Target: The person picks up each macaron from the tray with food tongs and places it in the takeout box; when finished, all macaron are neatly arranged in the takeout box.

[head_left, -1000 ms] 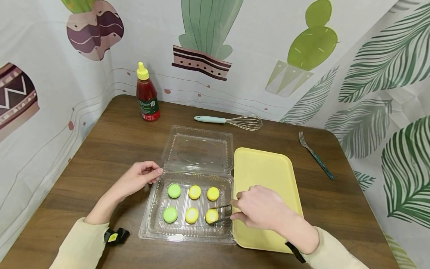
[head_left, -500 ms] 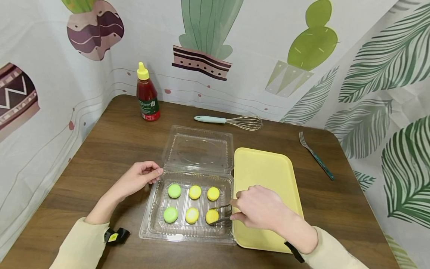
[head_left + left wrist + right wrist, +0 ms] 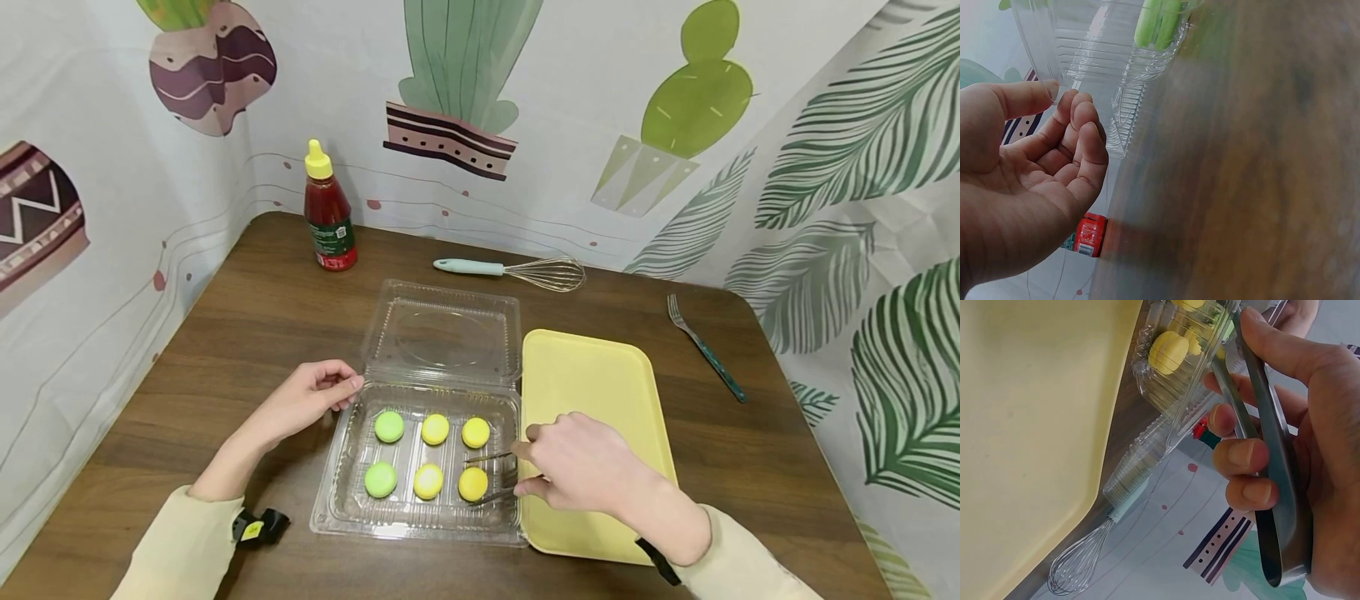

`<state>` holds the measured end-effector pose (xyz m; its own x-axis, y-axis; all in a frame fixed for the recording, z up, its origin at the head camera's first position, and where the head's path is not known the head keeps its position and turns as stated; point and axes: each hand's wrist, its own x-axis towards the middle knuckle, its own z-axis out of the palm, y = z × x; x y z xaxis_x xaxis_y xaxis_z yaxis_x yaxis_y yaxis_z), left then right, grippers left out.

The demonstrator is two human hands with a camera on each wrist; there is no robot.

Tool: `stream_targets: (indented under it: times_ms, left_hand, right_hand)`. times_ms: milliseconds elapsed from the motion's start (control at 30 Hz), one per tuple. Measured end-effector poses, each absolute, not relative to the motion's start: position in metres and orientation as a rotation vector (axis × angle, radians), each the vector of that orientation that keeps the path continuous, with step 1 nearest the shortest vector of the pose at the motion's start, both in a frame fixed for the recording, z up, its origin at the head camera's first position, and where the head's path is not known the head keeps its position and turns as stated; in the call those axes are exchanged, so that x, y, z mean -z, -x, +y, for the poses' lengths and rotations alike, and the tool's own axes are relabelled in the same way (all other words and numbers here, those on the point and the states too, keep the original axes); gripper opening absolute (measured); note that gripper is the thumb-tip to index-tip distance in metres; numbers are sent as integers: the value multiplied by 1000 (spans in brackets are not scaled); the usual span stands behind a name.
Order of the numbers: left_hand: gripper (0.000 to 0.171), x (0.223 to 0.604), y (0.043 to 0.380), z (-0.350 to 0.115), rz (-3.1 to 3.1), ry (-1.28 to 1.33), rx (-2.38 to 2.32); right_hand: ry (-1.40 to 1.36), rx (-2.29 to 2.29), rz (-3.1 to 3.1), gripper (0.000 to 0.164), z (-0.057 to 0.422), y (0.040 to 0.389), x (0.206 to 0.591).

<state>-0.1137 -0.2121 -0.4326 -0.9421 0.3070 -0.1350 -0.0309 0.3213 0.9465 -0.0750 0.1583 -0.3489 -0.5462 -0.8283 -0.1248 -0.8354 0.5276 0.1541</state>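
Observation:
An open clear plastic clamshell container (image 3: 341, 492) holds several macarons: two green macarons (image 3: 389, 427) on the left and several yellow ones. My left hand (image 3: 318, 392) pinches the container's left rim near the hinge, between thumb and fingertips (image 3: 1067, 100) in the left wrist view. My right hand (image 3: 577, 462) holds metal tongs (image 3: 1272, 437) over the container's right edge. The tongs' tips are spread on either side of the front right yellow macaron (image 3: 473, 483), which sits on the container floor.
A yellow tray (image 3: 592, 375) lies right against the container, partly under my right forearm. Behind are a whisk (image 3: 480, 267) and a red sauce bottle (image 3: 327, 217) with a yellow cap. A fork (image 3: 705, 350) lies at the far right.
The tongs' arms have spread a little wider around the front right yellow macaron, which stays in its spot. The left hand has not moved.

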Motion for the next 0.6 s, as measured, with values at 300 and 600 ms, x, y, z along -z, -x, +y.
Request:
stream_targets:
  times_ms: [300, 600]
  left_hand:
    - [24, 432, 114, -211, 2299, -257, -1665]
    - [24, 432, 114, -211, 2301, -256, -1661]
  right_hand:
    - [1469, -228, 2716, 42, 161, 76, 351]
    - [1469, -114, 2739, 44, 168, 77, 349]
